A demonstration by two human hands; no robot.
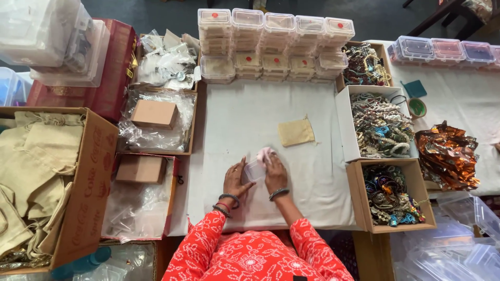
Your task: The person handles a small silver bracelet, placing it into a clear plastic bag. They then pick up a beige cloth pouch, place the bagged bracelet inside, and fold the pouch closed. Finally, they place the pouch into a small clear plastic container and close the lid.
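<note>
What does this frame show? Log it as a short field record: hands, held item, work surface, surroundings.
left hand: left hand rests against the side of a small clear plastic box
right hand: right hand on the same box, with a bit of pink material at its fingertips
work surface: white cloth, a beige pouch lying on it
behind: stacked clear boxes
right side: cardboard boxes of beaded jewellery
left side: carton of beige cloth bags

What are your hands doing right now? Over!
Left hand and right hand both on a small clear box. Pink bit at right fingertips. Tan pouch lies apart on white cloth. Nothing blocking.
</note>
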